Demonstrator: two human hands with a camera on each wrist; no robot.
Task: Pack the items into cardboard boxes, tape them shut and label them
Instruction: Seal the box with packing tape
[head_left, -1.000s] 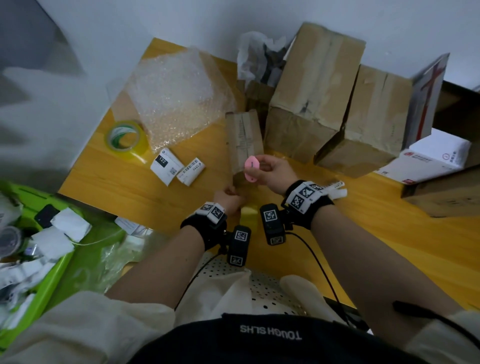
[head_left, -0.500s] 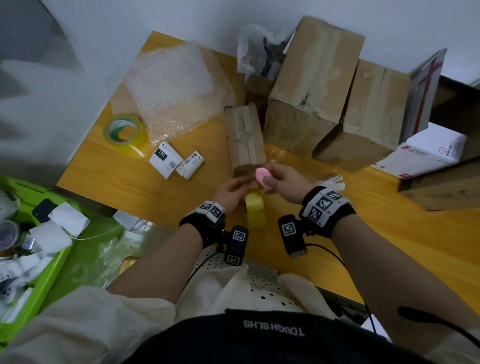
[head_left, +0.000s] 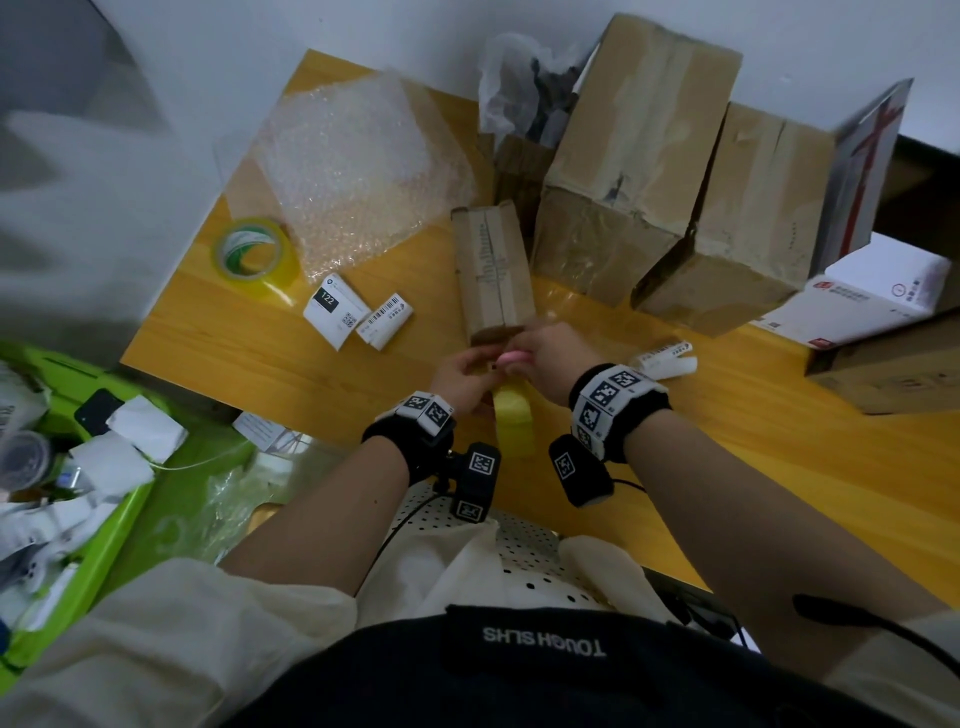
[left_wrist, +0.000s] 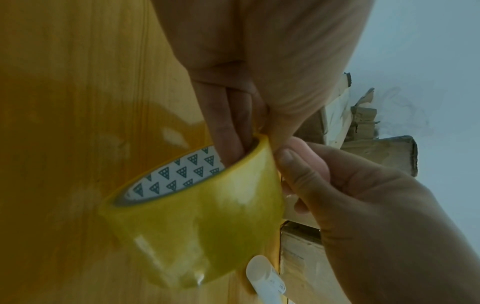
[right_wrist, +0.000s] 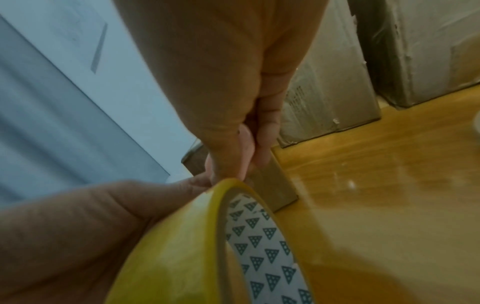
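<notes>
A yellow tape roll (head_left: 513, 421) (left_wrist: 197, 222) (right_wrist: 182, 257) stands on edge just above the wooden table (head_left: 311, 374), in front of a small taped cardboard box (head_left: 491, 270) (right_wrist: 275, 185). My left hand (head_left: 462, 374) (left_wrist: 228, 123) holds the roll with fingers hooked through its core. My right hand (head_left: 540, 353) (right_wrist: 233, 102) pinches a small pink object (head_left: 511, 357) (right_wrist: 245, 144) and meets the left hand at the roll's top edge, by the box's near end. The loose tape end is hidden between the hands.
A second tape roll (head_left: 254, 257), bubble wrap (head_left: 358, 171) and two printed labels (head_left: 332, 309) lie at left. Two big taped boxes (head_left: 634, 150) and a white box (head_left: 872, 291) stand behind and right. A label roll (head_left: 667, 358) lies beside my right wrist. A green bin (head_left: 78, 467) sits off the table's left edge.
My right hand has come down with the pink object to meet the left hand at the roll. The yellow roll has risen into view between the wrists.
</notes>
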